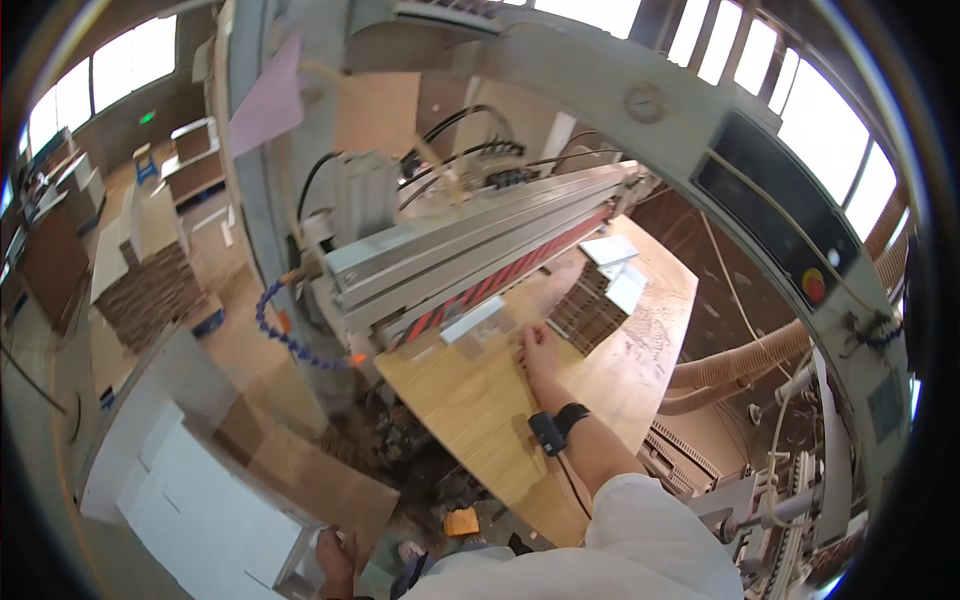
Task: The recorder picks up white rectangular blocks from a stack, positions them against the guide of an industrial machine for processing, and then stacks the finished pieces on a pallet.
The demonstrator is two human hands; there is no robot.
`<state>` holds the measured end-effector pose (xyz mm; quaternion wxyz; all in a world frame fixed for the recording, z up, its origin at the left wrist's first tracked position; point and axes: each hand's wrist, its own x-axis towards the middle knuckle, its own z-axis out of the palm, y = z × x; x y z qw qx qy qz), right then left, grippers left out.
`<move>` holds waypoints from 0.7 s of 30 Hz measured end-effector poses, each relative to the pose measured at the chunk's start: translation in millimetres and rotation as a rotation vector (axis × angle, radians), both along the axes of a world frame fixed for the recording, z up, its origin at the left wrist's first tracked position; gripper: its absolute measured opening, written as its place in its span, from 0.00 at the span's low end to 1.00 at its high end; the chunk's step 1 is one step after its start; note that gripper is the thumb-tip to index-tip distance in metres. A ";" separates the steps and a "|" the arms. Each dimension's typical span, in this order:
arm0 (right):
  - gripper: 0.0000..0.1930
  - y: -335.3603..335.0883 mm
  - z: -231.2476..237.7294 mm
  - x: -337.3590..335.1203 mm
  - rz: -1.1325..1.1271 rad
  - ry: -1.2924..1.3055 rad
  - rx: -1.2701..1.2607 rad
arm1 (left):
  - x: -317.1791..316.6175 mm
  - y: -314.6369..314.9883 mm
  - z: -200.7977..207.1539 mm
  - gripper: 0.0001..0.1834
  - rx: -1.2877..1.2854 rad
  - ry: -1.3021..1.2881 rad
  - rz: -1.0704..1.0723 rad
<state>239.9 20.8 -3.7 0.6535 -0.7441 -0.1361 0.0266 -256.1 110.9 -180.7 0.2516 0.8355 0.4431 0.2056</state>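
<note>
My right hand (538, 352), with a dark device strapped at the wrist, is curled on the pale wooden tabletop (470, 410). Whether anything is inside its fingers is hidden. Ahead of it, a white strip (472, 320) lies by the red-and-black striped edge (510, 270) of a long metal machine beam (480, 235). To the right of that hand stands a stack of small white-topped panels (590, 310) with brown edges. Low at the left, my left hand (336, 556) has bent fingers at the end of a white piece (298, 560), beside large white panels (190, 500); its grip is partly hidden.
A grey machine frame (600, 80) arches over the table, carrying a dark control panel with a red button (812, 285). A blue segmented hose (275, 335) hangs at the beam's left end. Ribbed ducts (745, 355) run at the right. Stacked boards (150, 290) stand far left.
</note>
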 end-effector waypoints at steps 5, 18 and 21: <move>0.09 -6.7 31.2 -9.8 0.157 0.304 0.022 | 109.2 -2.1 91.1 0.16 0.185 -0.410 -0.311; 0.25 -114.9 195.2 160.8 -0.312 -0.115 -0.205 | 266.9 -73.6 185.6 0.10 0.370 -0.490 -0.736; 0.29 -113.4 186.8 179.3 -0.346 0.007 -0.422 | 264.9 -73.8 185.5 0.08 0.325 -0.482 -0.749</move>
